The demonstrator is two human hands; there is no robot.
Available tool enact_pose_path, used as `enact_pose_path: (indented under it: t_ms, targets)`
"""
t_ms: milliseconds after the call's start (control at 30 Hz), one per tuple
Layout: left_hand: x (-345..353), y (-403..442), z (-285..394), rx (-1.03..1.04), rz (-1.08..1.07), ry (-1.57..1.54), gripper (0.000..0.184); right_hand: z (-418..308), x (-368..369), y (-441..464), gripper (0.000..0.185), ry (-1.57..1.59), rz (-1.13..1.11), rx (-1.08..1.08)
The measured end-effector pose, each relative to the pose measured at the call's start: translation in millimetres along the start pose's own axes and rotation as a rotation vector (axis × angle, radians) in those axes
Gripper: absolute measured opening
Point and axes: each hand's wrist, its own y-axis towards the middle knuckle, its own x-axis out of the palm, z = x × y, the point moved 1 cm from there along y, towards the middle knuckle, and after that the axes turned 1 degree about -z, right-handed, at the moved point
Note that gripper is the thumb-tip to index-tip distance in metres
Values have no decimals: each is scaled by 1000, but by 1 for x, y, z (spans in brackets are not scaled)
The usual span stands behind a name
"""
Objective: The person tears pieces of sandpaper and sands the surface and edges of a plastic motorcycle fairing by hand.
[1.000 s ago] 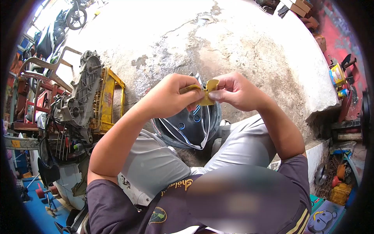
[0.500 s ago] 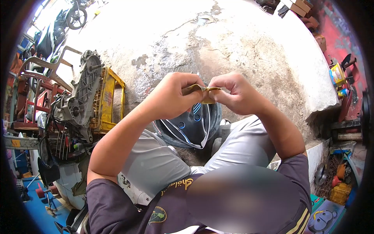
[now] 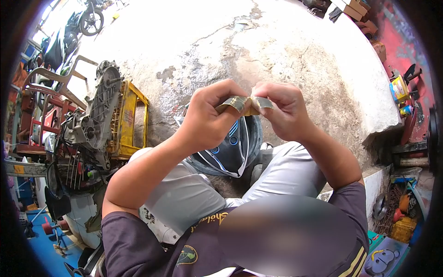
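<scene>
Concrete floor (image 3: 300,69) lit brightly, damp patches visible. Left side: yellow crate (image 3: 124,122), metal engine casing (image 3: 99,108) beside it. Dark basin (image 3: 258,134) between the legs, black panel (image 3: 224,156) in it. Left hand (image 3: 207,117) and right hand (image 3: 290,111) close together above basin; fingers of each pinched narrow on the yellowish strip (image 3: 236,102). Change: strip's patterned grey-green face now turned into view, both sides bent about the middle. Judgement: strip being flexed, under two-handed control.

Elbows (image 3: 121,187) bent, the left hand (image 3: 208,115) and right hand (image 3: 288,111) nearly meet, fingers (image 3: 227,87) of both pinched closed.
</scene>
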Motion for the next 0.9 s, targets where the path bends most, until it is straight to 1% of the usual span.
enact_pose_path:
  t_ms: [33,67,100,133,200,233,300,333,400,467,500,633,700,733,900]
  targets:
    - [-1,0,1,0,0,0,10,1,0,0,18,-7,7,21]
    - [-3,1,2,31,-19,89,7,0,-1,0,18,-8,7,21]
    - [-4,1,3,61,-38,179,4,0,-2,0,18,24,-6,95]
    - [-5,1,2,60,-39,178,4,0,-3,-1,18,56,-18,170]
    - [-5,2,-2,107,-12,262,7,1,-8,-1,18,54,-53,158]
    - [-6,2,-2,106,-12,261,7,1,-10,-1,18,52,-89,142]
    - [-7,3,2,15,-37,304,12,9,-12,-1,19,35,-106,157]
    - [-8,3,6,15,-37,304,12,11,-12,-1,19,15,-120,171]
    - [-9,4,12,-171,-89,263,16,4,-10,0,19,31,-90,184]
    - [-8,5,5,-132,-86,279,16,4,-11,1,20,48,-60,196]
    - [-8,5,3,-94,-81,294,17,8,-13,1,19,13,-92,204]
    - [-8,6,6,-150,-98,315,16,8,-14,2,19,-80,-173,253]
    - [-9,6,7,-211,-112,314,15,2,-15,4,19,-75,-202,277]
    - [-8,6,6,-212,-112,314,15,1,-15,4,19,-70,-231,300]
    - [-3,6,0,-142,-88,253,17,0,-14,2,20,-26,-220,307]
